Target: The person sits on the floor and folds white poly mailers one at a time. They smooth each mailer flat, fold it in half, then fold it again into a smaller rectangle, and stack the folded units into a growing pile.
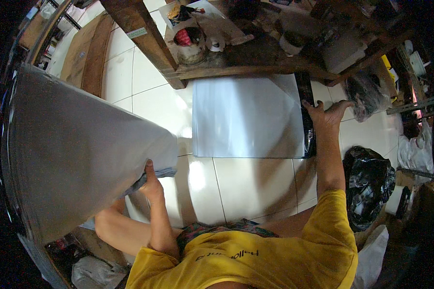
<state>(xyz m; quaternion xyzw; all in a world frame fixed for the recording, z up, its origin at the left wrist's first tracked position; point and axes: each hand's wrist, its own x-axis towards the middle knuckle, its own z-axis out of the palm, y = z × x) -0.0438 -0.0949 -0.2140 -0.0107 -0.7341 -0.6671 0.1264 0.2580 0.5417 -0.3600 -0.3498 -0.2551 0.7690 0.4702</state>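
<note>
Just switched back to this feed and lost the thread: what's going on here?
A person in a yellow shirt grips a large bundle of pale sheets with the left hand, thumb on top. The right hand is spread open at the right edge of a flat pale stack on the tiled floor; whether it presses there is unclear.

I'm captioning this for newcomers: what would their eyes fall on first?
First, the large grey sheets filling the left side, gripped at their edge by the left hand. Next, the pale, shiny sheets lying at centre, the right hand spread near their right edge. The bright yellow shirt stands out at the bottom.
</note>
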